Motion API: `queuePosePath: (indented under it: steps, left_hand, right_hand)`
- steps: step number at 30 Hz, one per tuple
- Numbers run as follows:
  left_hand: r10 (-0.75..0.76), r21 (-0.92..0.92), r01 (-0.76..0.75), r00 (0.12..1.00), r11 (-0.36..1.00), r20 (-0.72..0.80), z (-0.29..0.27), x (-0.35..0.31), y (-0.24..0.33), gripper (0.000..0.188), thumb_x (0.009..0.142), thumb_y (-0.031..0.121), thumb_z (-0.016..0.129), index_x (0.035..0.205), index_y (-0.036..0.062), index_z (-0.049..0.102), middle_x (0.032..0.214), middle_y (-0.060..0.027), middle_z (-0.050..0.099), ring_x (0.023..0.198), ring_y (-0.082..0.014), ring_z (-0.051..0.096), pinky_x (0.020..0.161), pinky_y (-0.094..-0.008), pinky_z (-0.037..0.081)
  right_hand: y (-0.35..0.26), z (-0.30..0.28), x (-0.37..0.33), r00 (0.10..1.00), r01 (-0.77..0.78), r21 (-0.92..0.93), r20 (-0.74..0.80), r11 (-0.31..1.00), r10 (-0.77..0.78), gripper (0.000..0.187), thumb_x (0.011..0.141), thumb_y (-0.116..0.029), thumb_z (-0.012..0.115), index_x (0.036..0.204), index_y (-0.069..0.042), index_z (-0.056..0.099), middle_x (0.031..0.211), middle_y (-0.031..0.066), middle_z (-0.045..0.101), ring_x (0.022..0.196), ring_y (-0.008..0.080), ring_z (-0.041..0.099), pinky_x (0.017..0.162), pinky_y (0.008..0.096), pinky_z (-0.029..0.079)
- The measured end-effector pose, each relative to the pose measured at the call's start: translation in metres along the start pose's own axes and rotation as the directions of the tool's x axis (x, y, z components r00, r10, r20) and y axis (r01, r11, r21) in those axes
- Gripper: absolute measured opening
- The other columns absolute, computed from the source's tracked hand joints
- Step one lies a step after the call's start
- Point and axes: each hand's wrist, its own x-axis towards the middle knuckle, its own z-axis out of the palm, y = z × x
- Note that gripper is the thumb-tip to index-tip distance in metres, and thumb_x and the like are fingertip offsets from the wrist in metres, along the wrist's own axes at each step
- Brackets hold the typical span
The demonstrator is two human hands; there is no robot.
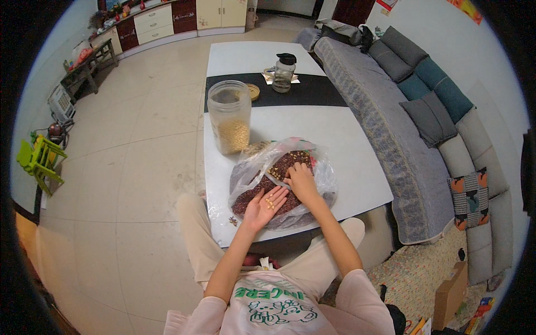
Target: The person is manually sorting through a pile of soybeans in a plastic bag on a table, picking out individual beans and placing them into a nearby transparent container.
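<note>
A clear plastic bag (326, 190) lies open on the table in front of me, with small dark red beans (245, 199) inside. Yellow beans (301, 157) are mixed among them in its far part. My left hand (264, 207) is palm up over the near side of the bag, its fingers stretched out, cupping several yellow beans (271, 204). Over the far part, my right hand (301, 182) reaches down with fingers bent together at the beans; what is between its fingertips is hidden. A tall clear jar (230, 114), partly filled with yellow beans, stands uncovered behind the bag's left side.
A round yellowish lid (254, 91) lies beside the jar. Farther back stands a clear bottle with a black cap (284, 73). Small dark bits (233, 221) lie near the table's front left edge. A long grey sofa (371, 134) runs along the right; a green chair (42, 159) is far left.
</note>
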Motion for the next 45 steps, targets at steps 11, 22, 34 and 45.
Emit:
queuePosePath:
  steps: [11, 22, 34, 45]
  left_hand:
    - [-0.022, 0.002, 0.022, 0.999, 1.000, 0.046, -0.012, 0.003, 0.003, 0.045, 0.093, 0.026, 0.027, 0.123, -0.0064, 0.035, 0.128, -0.0197, 0.038, 0.120, -0.0280, 0.036, 0.104, -0.0388, 0.025]
    - [0.005, 0.022, -0.004, 1.000, 1.000, -0.023, -0.007, 0.004, 0.000, 0.047, 0.093, 0.026, 0.024, 0.126, -0.0073, 0.029, 0.131, -0.0211, 0.033, 0.123, -0.0290, 0.032, 0.105, -0.0400, 0.022]
    - [-0.005, 0.004, 0.005, 1.000, 1.000, 0.012, -0.001, 0.001, -0.001, 0.048, 0.093, 0.025, 0.025, 0.128, -0.0076, 0.025, 0.134, -0.0218, 0.028, 0.126, -0.0295, 0.027, 0.105, -0.0400, 0.022]
    - [-0.016, -0.010, 0.016, 1.000, 1.000, 0.013, -0.001, 0.000, 0.001, 0.048, 0.093, 0.026, 0.023, 0.128, -0.0072, 0.026, 0.134, -0.0215, 0.029, 0.125, -0.0295, 0.028, 0.105, -0.0402, 0.022]
  right_hand:
    - [-0.017, -0.022, -0.006, 0.997, 0.056, 0.308, 0.025, 0.950, -0.067, 0.017, 0.071, -0.015, 0.060, 0.078, -0.002, 0.053, 0.084, 0.0120, 0.048, 0.084, 0.0288, 0.046, 0.074, 0.0380, 0.039]
    - [-0.020, -0.015, -0.007, 0.995, -0.019, 0.264, -0.087, 0.964, 0.044, 0.013, 0.074, -0.012, 0.058, 0.082, -0.002, 0.055, 0.084, 0.0125, 0.049, 0.084, 0.0292, 0.046, 0.074, 0.0372, 0.040]
    - [0.000, 0.013, 0.002, 0.999, 0.032, -0.008, -0.026, 0.999, -0.032, 0.010, 0.071, -0.010, 0.060, 0.076, -0.002, 0.056, 0.085, 0.0109, 0.047, 0.085, 0.0272, 0.047, 0.073, 0.0366, 0.041]
    - [0.001, 0.018, 0.007, 0.992, 0.112, -0.131, 0.069, 0.985, -0.104, 0.015, 0.068, -0.013, 0.062, 0.076, -0.002, 0.055, 0.086, 0.0101, 0.047, 0.086, 0.0260, 0.046, 0.071, 0.0351, 0.040]
